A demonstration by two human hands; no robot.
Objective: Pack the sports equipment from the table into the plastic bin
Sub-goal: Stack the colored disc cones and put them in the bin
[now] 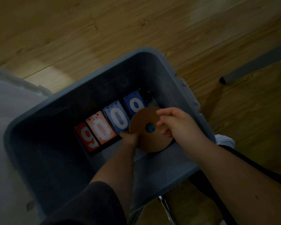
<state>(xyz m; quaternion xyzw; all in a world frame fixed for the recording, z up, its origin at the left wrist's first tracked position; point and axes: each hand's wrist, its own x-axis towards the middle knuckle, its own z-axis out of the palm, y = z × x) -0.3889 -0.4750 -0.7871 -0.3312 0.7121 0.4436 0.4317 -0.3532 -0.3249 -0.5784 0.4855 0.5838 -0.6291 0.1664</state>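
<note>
The person's right hand (177, 124) pinches the right edge of a flat brown disc (150, 142), thumb on the face turned up and fingertips tucked behind it. The left hand (130, 138) has its fingers curled tight round the lower left edge of the same disc, so both hands are clamped on it. A dark sleeve (96, 203) covers the left upper arm; the right forearm is bare. The disc has a round hole in its middle and is tilted, held just inside the mouth of the grey-blue plastic bin (161, 169), over the bin's near right corner and close to its near wall.

Down on the bin's floor, beyond the disc, lies a flip scoreboard (110, 125) with two red number cards to the left and two blue ones to the right; the disc covers part of the rightmost blue card. The light in the bin is dim, and I cannot make out what else sits in its far end.

Outside the bin, a white surface (10, 111) butts against its left side. A wooden floor (104, 30) spreads beyond its far rim. A white shoe (225, 140) shows just past the bin's right wall, and a grey metal leg (250, 69) stands on the floor farther right.
</note>
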